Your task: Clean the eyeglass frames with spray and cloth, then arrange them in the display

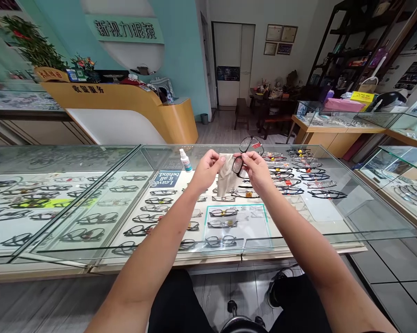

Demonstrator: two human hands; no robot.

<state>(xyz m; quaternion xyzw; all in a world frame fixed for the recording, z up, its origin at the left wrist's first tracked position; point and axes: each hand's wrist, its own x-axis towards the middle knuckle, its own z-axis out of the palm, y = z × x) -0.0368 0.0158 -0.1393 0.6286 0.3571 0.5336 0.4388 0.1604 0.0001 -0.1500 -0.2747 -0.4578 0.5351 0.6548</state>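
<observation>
Above the glass display case, my left hand [208, 167] pinches the upper corner of a beige cleaning cloth [225, 178], which hangs down between my hands. Dark-framed eyeglasses [238, 165] are held in my right hand [257, 170], thumb and fingers closed on the frame. They are tilted, one lens low beside the cloth and the other higher up, with a small red tag showing on them. Whether the cloth touches the lens I cannot tell. On the glass top, left of my left hand, stands a white spray bottle [185, 160] with a blue-green label.
Rows of eyeglasses [224, 212] lie inside the display case [180, 247] under its glass top. A wooden reception counter [178, 121] stands beyond on the left. More glass cases [347, 124] line the right side. A stool base [243, 323] is on the floor between my legs.
</observation>
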